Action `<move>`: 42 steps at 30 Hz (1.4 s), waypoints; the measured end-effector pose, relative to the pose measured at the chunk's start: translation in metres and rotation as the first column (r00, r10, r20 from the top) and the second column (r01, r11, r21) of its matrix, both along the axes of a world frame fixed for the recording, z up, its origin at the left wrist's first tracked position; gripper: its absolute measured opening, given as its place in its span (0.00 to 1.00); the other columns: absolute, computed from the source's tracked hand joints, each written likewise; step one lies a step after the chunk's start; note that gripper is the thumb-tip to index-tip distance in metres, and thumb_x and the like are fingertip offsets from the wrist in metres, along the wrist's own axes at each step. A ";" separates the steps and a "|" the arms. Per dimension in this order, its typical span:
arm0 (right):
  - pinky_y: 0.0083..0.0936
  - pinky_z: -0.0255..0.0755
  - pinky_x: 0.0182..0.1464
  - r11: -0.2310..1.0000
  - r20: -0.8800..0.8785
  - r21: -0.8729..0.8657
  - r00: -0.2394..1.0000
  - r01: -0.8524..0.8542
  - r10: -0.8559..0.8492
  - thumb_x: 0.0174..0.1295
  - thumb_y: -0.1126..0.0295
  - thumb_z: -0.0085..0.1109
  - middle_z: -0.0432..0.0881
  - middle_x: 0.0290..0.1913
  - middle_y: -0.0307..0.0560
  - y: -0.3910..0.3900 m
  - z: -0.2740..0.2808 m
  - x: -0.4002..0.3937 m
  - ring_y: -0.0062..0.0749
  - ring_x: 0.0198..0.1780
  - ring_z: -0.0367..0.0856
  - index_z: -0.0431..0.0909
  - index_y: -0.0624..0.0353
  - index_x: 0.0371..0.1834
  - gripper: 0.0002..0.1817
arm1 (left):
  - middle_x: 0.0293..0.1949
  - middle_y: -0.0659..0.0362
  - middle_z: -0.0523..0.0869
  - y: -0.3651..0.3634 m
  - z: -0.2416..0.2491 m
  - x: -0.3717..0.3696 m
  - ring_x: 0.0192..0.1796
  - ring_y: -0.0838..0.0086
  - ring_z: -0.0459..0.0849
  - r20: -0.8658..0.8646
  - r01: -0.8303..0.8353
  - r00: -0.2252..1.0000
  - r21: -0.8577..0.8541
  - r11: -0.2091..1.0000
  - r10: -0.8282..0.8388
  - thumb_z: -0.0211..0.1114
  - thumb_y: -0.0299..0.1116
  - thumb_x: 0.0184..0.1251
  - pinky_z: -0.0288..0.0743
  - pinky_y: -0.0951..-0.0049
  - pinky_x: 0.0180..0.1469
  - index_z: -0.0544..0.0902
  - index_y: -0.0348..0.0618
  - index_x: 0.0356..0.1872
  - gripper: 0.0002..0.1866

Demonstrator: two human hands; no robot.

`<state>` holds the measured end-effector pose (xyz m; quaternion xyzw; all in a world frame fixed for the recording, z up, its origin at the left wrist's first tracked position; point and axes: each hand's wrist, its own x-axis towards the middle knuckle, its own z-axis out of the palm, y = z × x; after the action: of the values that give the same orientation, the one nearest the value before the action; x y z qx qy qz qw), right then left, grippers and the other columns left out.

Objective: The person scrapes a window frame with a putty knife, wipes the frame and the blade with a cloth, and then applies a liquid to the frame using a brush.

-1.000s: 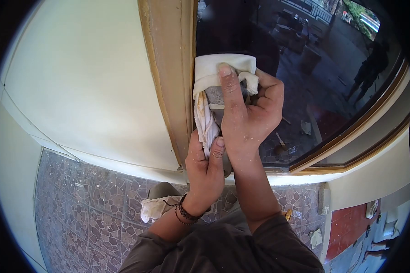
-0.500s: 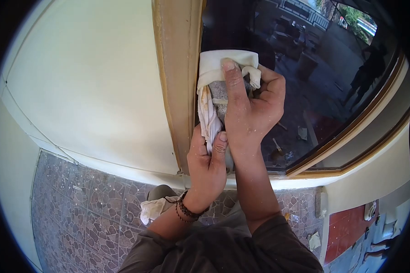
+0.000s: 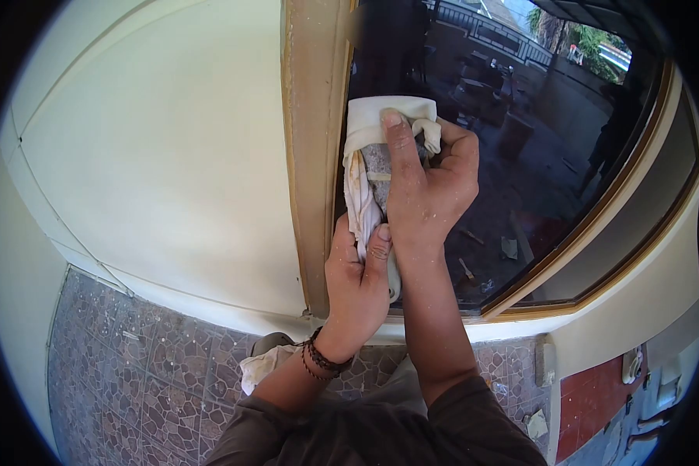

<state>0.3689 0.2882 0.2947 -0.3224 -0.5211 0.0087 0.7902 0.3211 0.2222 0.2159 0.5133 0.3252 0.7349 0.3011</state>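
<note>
A white cloth (image 3: 366,121) is folded over the top of a grey, rough-looking piece (image 3: 376,159), which has a pale strip across it. What the grey piece is I cannot make out. My right hand (image 3: 433,194) grips the folded upper part, thumb on the front and fingers behind. Lower down, my left hand (image 3: 356,283) pinches the twisted, brown-stained hanging end of the cloth between thumb and fingers. Both hands are close together in front of the dark window glass (image 3: 512,186), beside its wooden frame (image 3: 316,155).
A cream wall panel (image 3: 171,155) stands on the left. Stone-patterned tiles (image 3: 163,349) with pale specks cover the floor. Another whitish cloth (image 3: 266,366) is beside my left forearm. At the lower right are a grey block (image 3: 545,361) and a red surface (image 3: 592,404).
The view has shifted slightly, so the window frame and floor appear a little lower and further right. Both hands keep the same hold on the cloth.
</note>
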 end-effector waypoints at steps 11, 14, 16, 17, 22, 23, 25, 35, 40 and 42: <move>0.18 0.72 0.37 0.994 -0.023 -0.086 0.997 -0.073 0.071 0.54 0.66 0.76 0.81 0.33 0.44 -0.004 0.014 0.002 0.18 0.32 0.75 0.76 0.68 0.37 0.20 | 0.56 0.56 0.80 -0.002 0.010 0.003 0.57 0.76 0.76 0.008 0.038 0.999 -0.026 0.999 -0.038 0.53 0.33 0.79 0.67 0.74 0.62 0.70 0.34 0.63 0.18; 0.18 0.72 0.37 0.995 -0.029 -0.064 0.997 -0.079 0.077 0.55 0.65 0.76 0.81 0.33 0.44 -0.007 0.015 0.001 0.17 0.32 0.75 0.76 0.68 0.37 0.20 | 0.56 0.55 0.80 -0.002 0.009 0.001 0.57 0.76 0.76 -0.013 0.018 1.000 -0.031 0.999 -0.019 0.53 0.33 0.79 0.67 0.74 0.62 0.70 0.34 0.63 0.18; 0.17 0.72 0.37 0.995 -0.020 -0.074 0.998 -0.061 0.060 0.55 0.65 0.76 0.81 0.33 0.44 -0.006 0.015 -0.001 0.17 0.32 0.75 0.76 0.68 0.37 0.20 | 0.56 0.55 0.81 0.000 0.008 0.001 0.57 0.76 0.76 0.003 -0.005 1.000 -0.010 1.000 0.005 0.53 0.34 0.79 0.67 0.74 0.61 0.71 0.35 0.62 0.18; 0.21 0.74 0.35 0.998 -0.011 -0.047 0.999 -0.050 0.049 0.55 0.64 0.75 0.82 0.31 0.47 -0.003 0.014 -0.001 0.22 0.30 0.78 0.75 0.67 0.37 0.19 | 0.56 0.55 0.81 0.002 0.008 0.002 0.57 0.76 0.76 0.001 -0.005 1.000 -0.011 1.000 0.005 0.53 0.34 0.79 0.67 0.74 0.61 0.71 0.35 0.62 0.18; 0.25 0.76 0.34 0.999 0.001 0.000 0.999 -0.041 0.041 0.56 0.63 0.74 0.83 0.29 0.50 0.001 0.017 -0.001 0.27 0.28 0.81 0.74 0.66 0.37 0.19 | 0.45 0.51 0.85 0.007 0.011 0.002 0.46 0.73 0.80 0.001 -0.080 0.997 0.073 0.994 0.080 0.57 0.37 0.77 0.73 0.71 0.52 0.73 0.35 0.55 0.16; 0.25 0.76 0.34 1.000 0.009 -0.008 1.000 -0.026 0.026 0.56 0.63 0.73 0.83 0.29 0.51 0.000 0.019 0.000 0.28 0.28 0.81 0.74 0.66 0.37 0.19 | 0.45 0.51 0.85 0.005 0.012 0.001 0.46 0.73 0.80 0.003 -0.080 0.997 0.074 0.994 0.080 0.57 0.37 0.77 0.73 0.71 0.52 0.73 0.35 0.55 0.16; 0.26 0.77 0.34 1.000 0.019 -0.013 1.000 -0.013 0.013 0.56 0.63 0.73 0.83 0.29 0.51 -0.002 0.022 -0.001 0.28 0.28 0.81 0.74 0.66 0.37 0.19 | 0.55 0.56 0.81 0.002 0.016 -0.001 0.55 0.77 0.76 -0.033 -0.036 0.999 0.004 0.999 0.036 0.54 0.34 0.79 0.68 0.74 0.60 0.72 0.35 0.61 0.18; 0.27 0.77 0.33 0.999 0.048 0.008 0.998 0.047 -0.048 0.56 0.64 0.73 0.82 0.27 0.51 -0.005 0.035 -0.001 0.31 0.27 0.82 0.74 0.66 0.36 0.19 | 0.43 0.52 0.84 0.007 0.025 -0.001 0.45 0.72 0.79 0.004 -0.088 0.996 0.087 0.992 0.088 0.58 0.37 0.76 0.73 0.70 0.50 0.75 0.35 0.52 0.15; 0.28 0.77 0.33 0.999 0.045 0.003 0.998 0.043 -0.044 0.56 0.64 0.73 0.82 0.27 0.51 -0.006 0.039 -0.002 0.31 0.27 0.82 0.74 0.66 0.36 0.18 | 0.52 0.56 0.83 0.006 0.031 -0.003 0.53 0.77 0.78 -0.005 -0.025 1.000 0.049 0.998 0.025 0.56 0.36 0.78 0.69 0.75 0.58 0.75 0.34 0.58 0.17; 0.28 0.77 0.33 0.999 0.048 0.006 0.998 0.041 -0.041 0.56 0.65 0.73 0.82 0.27 0.52 -0.004 0.039 -0.001 0.31 0.26 0.81 0.74 0.66 0.36 0.18 | 0.48 0.54 0.83 0.006 0.032 -0.001 0.49 0.74 0.79 0.000 -0.058 0.998 0.070 0.996 0.058 0.57 0.37 0.77 0.71 0.73 0.55 0.75 0.34 0.55 0.16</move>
<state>0.3679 0.2840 0.3339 -0.3313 -0.5333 -0.0165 0.7782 0.3205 0.2285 0.2484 0.5146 0.3144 0.7537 0.2614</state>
